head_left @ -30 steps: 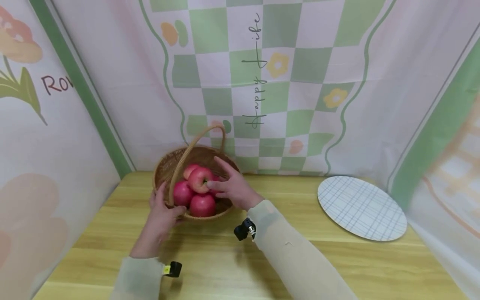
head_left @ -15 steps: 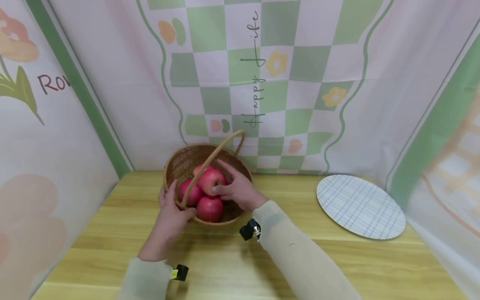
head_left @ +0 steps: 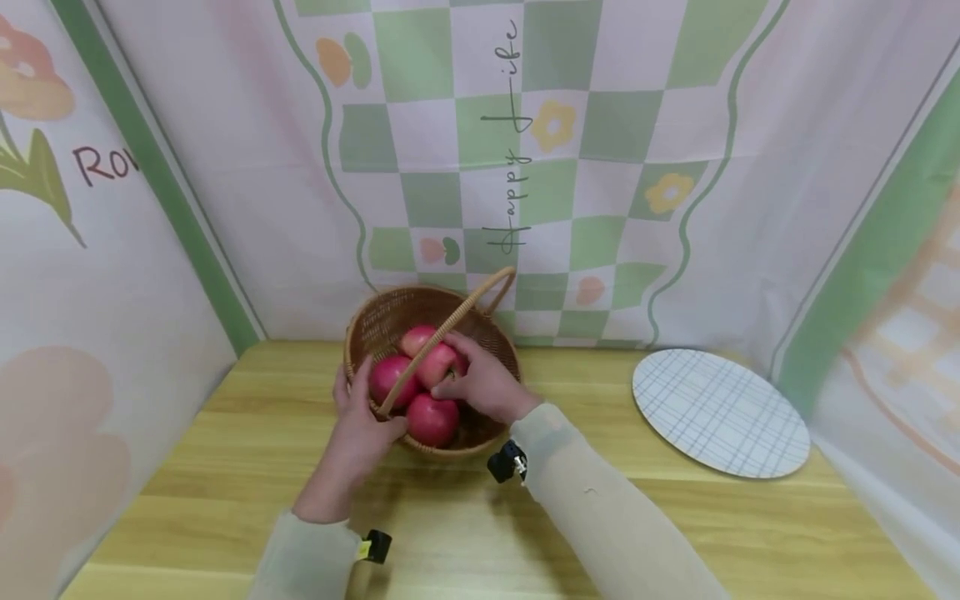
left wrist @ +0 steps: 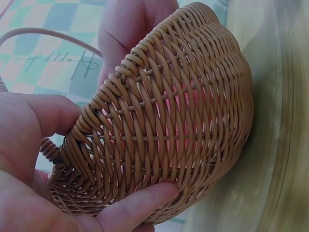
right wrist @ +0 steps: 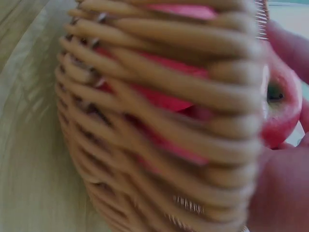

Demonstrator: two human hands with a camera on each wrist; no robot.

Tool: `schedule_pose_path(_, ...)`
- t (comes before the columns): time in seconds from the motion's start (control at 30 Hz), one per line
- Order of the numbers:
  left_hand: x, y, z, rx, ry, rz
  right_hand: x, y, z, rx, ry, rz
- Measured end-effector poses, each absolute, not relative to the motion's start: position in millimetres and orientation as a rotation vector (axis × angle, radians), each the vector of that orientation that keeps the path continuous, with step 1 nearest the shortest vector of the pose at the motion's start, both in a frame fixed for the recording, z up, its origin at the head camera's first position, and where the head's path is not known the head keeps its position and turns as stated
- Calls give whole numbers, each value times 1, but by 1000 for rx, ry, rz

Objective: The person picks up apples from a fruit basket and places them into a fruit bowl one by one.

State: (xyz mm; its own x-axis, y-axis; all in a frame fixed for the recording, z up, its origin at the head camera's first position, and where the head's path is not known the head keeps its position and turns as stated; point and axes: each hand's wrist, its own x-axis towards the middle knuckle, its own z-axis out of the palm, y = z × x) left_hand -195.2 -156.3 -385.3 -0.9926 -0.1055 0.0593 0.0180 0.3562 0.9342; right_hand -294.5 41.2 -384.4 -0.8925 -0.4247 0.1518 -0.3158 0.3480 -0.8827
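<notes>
A brown wicker basket point(head_left: 378, 323) with several red apples stands near the back of the table, its arched handle point(head_left: 467, 308) leaning right. My left hand point(head_left: 358, 442) grips its left rim. In the left wrist view the thumb lies over the rim and the fingers lie along the outside weave point(left wrist: 207, 111). Within the basket, my right hand point(head_left: 491, 390) holds the top apple point(head_left: 439, 365) between thumb and fingers; some fingers are hidden behind it. Other apples point(head_left: 432, 420) lie around it. The right wrist view shows the held apple's stem hollow point(right wrist: 277, 94) just beyond the weave.
A round white plate point(head_left: 720, 414) with a blue check pattern lies at the right of the wooden table point(head_left: 570, 367). Printed cloth walls point(head_left: 555, 192) enclose the back and sides. The basket stands close to the back wall.
The basket, its apples and my left hand have shifted right, and the handle has swung further right. My right hand has drawn closer round the top apple.
</notes>
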Motion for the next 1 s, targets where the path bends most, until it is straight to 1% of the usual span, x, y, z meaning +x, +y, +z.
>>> schedule_pose_path(0.2,-196,-151,-385,101,-2487,-1762,-297,44,-387,-752,2611,-1504)
schedule_pose_path(0.33,-196,-149,-385,120,-2482,-1781,-297,45,-385,-820,2625,-1522)
schedule_pose_path(0.47,-195,-147,-384,120,-2479,-1790,-293,52,-383,-811,2634,-1560)
schedule_pose_path(0.73,-195,-145,-385,105,-2473,-1811,-278,83,-365,-733,2536,-1666)
schedule_pose_path(1.0,-193,-144,-382,130,-2507,-1793,-254,128,-352,-622,2519,-1657)
